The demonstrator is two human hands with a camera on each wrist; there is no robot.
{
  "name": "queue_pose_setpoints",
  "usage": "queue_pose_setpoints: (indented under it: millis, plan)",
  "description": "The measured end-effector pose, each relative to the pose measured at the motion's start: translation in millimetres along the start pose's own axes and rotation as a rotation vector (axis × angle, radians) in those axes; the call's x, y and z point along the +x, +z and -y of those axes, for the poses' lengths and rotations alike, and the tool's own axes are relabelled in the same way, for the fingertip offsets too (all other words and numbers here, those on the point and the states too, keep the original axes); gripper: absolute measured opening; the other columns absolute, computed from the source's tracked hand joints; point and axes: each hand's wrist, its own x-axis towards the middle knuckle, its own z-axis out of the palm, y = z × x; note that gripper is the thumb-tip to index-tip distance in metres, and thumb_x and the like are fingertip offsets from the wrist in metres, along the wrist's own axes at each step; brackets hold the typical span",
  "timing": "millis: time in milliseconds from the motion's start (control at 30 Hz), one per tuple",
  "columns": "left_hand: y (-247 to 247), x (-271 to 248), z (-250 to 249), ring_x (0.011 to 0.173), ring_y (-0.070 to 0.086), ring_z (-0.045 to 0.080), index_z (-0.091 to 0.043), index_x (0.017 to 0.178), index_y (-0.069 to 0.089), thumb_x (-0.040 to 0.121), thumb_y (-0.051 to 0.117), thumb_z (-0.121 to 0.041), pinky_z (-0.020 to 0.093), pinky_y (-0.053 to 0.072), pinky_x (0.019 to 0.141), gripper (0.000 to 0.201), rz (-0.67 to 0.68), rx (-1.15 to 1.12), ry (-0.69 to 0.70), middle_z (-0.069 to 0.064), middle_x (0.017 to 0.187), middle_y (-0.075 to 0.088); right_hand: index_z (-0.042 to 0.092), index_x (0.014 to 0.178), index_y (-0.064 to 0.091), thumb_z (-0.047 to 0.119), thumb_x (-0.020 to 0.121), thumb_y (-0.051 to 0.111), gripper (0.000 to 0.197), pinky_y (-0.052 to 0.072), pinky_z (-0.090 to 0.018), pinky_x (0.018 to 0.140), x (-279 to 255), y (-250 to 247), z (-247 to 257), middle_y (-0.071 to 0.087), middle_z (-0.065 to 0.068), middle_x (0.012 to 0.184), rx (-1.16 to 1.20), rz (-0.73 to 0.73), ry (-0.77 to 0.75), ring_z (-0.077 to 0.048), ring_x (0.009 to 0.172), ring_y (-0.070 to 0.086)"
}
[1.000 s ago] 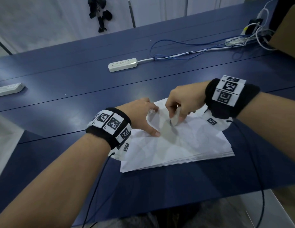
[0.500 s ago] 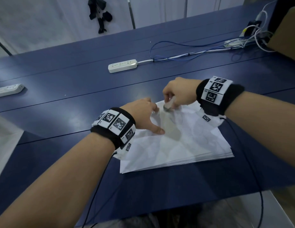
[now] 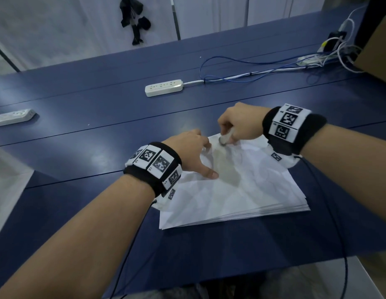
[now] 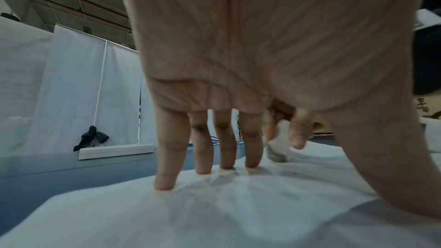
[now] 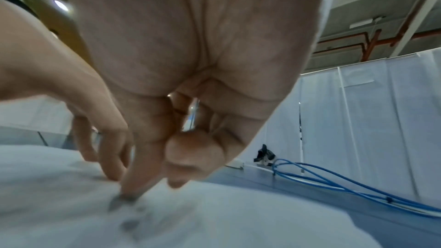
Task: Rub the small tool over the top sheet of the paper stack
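Nearest to us: stack of white paper (image 3: 241,197) lying flat on the blue counter (image 3: 80,152), long axis running left-near to right-far, near edge showing the fanned sheet edges. Top sheet is creased and carries faint grey marks.

Our left hand (image 3: 187,151) rests on the left part of the top sheet. Fingers (image 4: 167,157) straight and spread, tips pressing the paper, thumb out toward us. It holds nothing; it only pins the sheet. Left wrist view confirms four fingertips down on the paper near its far-left edge.

Our right hand (image 3: 241,124) is at the far edge of the stack, fingers curled round a small whitish eraser (image 3: 225,138). Eraser long axis is tilted steeply, grey worn end pointing down and toward the left hand, touching the top sheet just beside the left fingertips. Upper end is buried in the grip. In the right wrist view the tip area is blurred, grey smudges on the paper under it.

Both wrists carry black bands with black-and-white marker tiles, thin black cables trailing off toward us.

Farther out on the counter: a white power strip (image 3: 164,87) lying crosswise, its white cord running right alongside a looped blue cable (image 3: 241,61). A second white power strip (image 3: 14,117) sits at the far left. Far right corner: tangle of white wires (image 3: 343,50) and plugs, next to a brown cardboard box (image 3: 377,46).

Behind the counter: white curtain panels (image 3: 69,29) on poles, a dark cloth bundle (image 3: 135,18) hanging on one. Wrist views show bare ceiling with red pipes.
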Motion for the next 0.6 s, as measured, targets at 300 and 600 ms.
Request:
queue_pose_setpoints:
  millis: [300,600]
  plan:
    - [0.2,0.8,-0.1,0.098,0.054,0.018,-0.026,0.128,0.053,0.058,0.072,-0.076,0.040,0.050,0.088,0.089,-0.003,0.004,-0.002,-0.006,0.114,0.045,0.022,0.086,0.070,0.037,0.076,0.079,0.020,0.057,-0.034,0.065,0.1,-1.3,4.0,0.074,0.003,0.079,0.005,0.035,0.010,-0.022,0.077,0.068]
    - [-0.5,1.5,-1.6,0.099,0.053,0.019,-0.028,0.127,0.053,0.056,0.072,-0.078,0.040,0.050,0.087,0.089,0.000,0.014,-0.008,-0.006,0.112,0.045,0.028,0.081,0.071,0.028,0.072,0.084,0.016,0.047,-0.022,0.047,-14.5,-1.6,6.7,0.075,0.001,0.082,-0.018,0.334,-0.080,-0.015,0.054,0.060]
